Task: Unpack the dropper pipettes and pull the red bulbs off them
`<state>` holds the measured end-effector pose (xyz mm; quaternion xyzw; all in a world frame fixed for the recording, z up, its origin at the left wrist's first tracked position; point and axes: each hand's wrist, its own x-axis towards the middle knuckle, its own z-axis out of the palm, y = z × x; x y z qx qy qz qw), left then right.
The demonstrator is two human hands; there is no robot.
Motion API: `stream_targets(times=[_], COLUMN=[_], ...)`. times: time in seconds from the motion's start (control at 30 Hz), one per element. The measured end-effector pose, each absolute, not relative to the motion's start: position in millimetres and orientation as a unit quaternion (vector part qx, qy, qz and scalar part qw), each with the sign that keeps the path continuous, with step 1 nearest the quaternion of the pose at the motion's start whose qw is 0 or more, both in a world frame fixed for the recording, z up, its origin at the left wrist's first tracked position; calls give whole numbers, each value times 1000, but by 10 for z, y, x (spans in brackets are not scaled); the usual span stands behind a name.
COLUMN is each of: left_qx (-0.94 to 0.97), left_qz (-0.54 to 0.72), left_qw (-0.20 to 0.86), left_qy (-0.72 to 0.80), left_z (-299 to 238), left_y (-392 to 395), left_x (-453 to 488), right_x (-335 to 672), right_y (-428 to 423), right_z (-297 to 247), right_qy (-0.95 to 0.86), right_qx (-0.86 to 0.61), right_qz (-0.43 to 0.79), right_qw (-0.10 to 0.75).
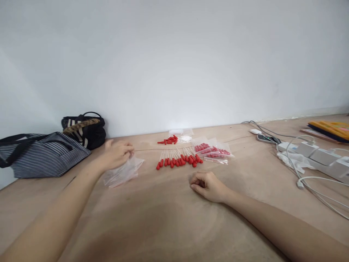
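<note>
My left hand (pixel 118 154) is at the upper edge of a stack of clear plastic bags (pixel 121 174) on the left of the table. Its fingers are bent down and closed at the top bag. My right hand (pixel 209 186) rests on the table right of centre, loosely curled, with nothing visible in it. Between and beyond my hands lies a row of thin clear droppers (pixel 178 160), their red bulbs pointing toward me. Behind them is a small heap of short red pieces (pixel 170 139). Filled bags (pixel 211 149) holding red-bulbed droppers overlap to the right of the row.
A striped bag (pixel 51 154) and a black bag (pixel 92 133) stand at the left by the wall. More clear plastic (pixel 181 134) lies near the wall. On the right are white chargers on a power strip (pixel 321 156), loose cables, a small dark device (pixel 268 139) and a yellow folder (pixel 331 129).
</note>
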<state>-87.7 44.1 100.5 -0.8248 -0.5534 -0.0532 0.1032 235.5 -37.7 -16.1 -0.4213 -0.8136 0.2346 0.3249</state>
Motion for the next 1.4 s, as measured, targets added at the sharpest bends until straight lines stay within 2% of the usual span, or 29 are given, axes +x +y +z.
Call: stream_targets(times=[0.1,0.23,0.37,0.5,0.57,0.67,0.73,0.83,1.4], left_qx=[-807,-781,-759,-759,-817,-868,-882,-881,-857], left_qz=[-50,-60,-128,-219,-249,-221,-209,-213,-215], left_qw=[114,118,151,183,127,58,18,-9,-20], left_qy=[-578,-610,-620,-585,-505,-440,-423,-423,-469], left_z=[925,540,295,232,165,16,-67,-121,-97], left_y=[790,1028,996,708,469,126,-11,-66,-58], left_x=[-1025,-1106,-1092,-836,-600,-225,-42,71,39], right_x=[2356,2343,2371,2559,2683,2800,2806,2754,2723], right_y=[-372,-388,-370,-149,42,336,487,620,878], right_z=[-155,-156,-154,-70,-3,67,79,62,94], right_qy=[-816,-820,-817,-776,-749,-736,-734,-727,-619], right_qx=[-420,-415,-430,-513,-561,-627,-651,-670,-761], right_qz=[228,217,197,99,49,4,5,20,77], right_qw=[326,330,330,354,350,256,193,151,178])
